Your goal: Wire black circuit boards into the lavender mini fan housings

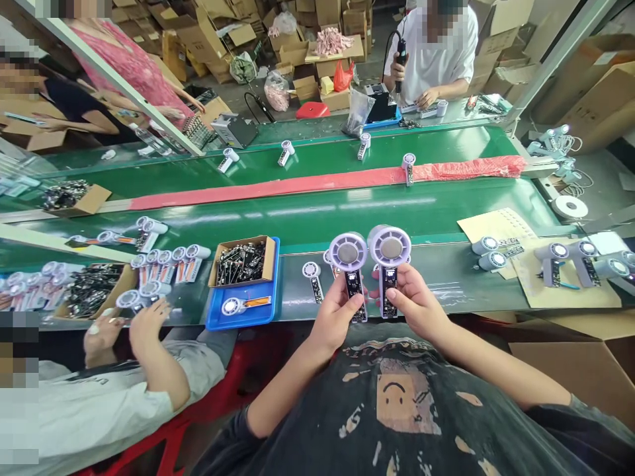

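My left hand (pixel 333 316) is closed round the handle of a lilac handheld fan (pixel 348 251), held upright with its black circuit board facing me. Beside it, my right hand (pixel 419 301) grips a second handheld fan (pixel 389 246), also upright, its thumb on the exposed board. The two fan heads are close together at about the same height. Behind them, partly hidden, lie more fans on the bench. One smaller-looking fan (pixel 312 272) rests on the bench just left of my left hand, its board showing.
A blue tray (pixel 243 311) at left carries a box of small black parts (pixel 243 261). Several fans stand on yellowish paper (pixel 533 277) at right. Fans lie along the green conveyor (pixel 317 208). A co-worker's hands (pixel 149 324) are at left; another person (pixel 431 53) works opposite.
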`<state>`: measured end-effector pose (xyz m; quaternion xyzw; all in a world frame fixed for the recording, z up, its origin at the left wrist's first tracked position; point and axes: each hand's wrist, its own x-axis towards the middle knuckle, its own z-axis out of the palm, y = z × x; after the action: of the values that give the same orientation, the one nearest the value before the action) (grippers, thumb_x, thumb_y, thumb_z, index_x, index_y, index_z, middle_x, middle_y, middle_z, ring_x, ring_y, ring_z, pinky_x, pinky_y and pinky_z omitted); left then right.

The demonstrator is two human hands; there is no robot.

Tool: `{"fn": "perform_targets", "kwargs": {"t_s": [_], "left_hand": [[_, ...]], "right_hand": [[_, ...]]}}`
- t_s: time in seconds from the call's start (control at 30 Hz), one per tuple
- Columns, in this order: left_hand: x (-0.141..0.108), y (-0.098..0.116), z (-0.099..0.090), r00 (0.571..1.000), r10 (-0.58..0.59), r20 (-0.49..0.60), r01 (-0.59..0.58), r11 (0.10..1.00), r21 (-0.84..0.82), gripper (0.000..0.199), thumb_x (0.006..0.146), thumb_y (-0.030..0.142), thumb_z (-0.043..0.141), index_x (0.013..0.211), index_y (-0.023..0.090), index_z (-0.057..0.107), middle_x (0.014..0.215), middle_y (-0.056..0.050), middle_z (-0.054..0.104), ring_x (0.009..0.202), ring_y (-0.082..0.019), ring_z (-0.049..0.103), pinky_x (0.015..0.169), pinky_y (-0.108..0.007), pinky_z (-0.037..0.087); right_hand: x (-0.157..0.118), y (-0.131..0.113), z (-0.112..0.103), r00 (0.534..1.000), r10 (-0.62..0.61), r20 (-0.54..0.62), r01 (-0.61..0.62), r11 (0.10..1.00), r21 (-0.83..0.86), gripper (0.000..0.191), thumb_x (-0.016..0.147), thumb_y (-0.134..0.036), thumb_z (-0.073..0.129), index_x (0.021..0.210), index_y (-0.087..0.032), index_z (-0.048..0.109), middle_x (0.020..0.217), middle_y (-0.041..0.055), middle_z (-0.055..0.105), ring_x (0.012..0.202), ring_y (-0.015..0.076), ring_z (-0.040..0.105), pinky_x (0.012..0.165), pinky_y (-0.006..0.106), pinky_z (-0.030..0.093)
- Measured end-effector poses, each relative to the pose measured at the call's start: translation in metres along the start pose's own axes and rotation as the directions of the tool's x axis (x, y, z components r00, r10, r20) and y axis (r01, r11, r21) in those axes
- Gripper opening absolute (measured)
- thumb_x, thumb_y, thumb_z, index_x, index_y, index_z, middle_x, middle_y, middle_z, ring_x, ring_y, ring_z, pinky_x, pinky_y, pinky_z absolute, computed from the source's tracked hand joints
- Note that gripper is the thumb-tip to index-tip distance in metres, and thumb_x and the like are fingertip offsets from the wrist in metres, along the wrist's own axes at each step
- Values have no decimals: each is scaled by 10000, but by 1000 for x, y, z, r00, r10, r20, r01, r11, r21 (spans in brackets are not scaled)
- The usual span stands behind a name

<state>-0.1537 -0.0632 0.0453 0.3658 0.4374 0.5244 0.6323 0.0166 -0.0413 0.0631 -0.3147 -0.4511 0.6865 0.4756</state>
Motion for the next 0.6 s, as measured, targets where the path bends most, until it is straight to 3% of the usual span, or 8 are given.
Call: {"fn": "perform_targets", "kwargs": {"t_s": [0.1,0.23,0.43,0.6], "left_hand": [[1,4,0,999,-48,-17,47,998,-40,450,748,391,797,1130,212,641,877,-3,654,805,-155,600,763,-269,496],[0,8,8,998,-68,-15,66,994,-91,435,758,382,754,1139,212,631,864,-4,644,831,-184,621,813,-323,507],[1,5,14,997,-55,-56,47,990,-135,452,761,340,675,1193,218,612,1047,-53,697,1070,-273,634,961,-426,495],[1,5,11,996,-61,-62,52,988,-144,490,775,331,688,1243,215,600,1082,-62,715,1055,-271,654,964,-432,503]], "right_hand": [[0,1,-1,1000,8,9,-8,1000,-7,443,869,-451,698,1198,-271,461,1244,94,609,1079,240,650,915,456,568],[0,3,-2,1000,24,12,-24,1000,13,474,870,-445,702,1224,-275,436,1235,95,614,1117,243,634,889,440,580],[1,4,3,1000,18,13,-18,999,48,486,858,-445,716,1229,-281,448,1257,91,610,1186,245,596,859,407,590],[3,3,6,1000,-3,2,3,998,68,441,850,-423,732,1182,-279,480,1174,68,658,1119,227,636,859,395,584]]}}
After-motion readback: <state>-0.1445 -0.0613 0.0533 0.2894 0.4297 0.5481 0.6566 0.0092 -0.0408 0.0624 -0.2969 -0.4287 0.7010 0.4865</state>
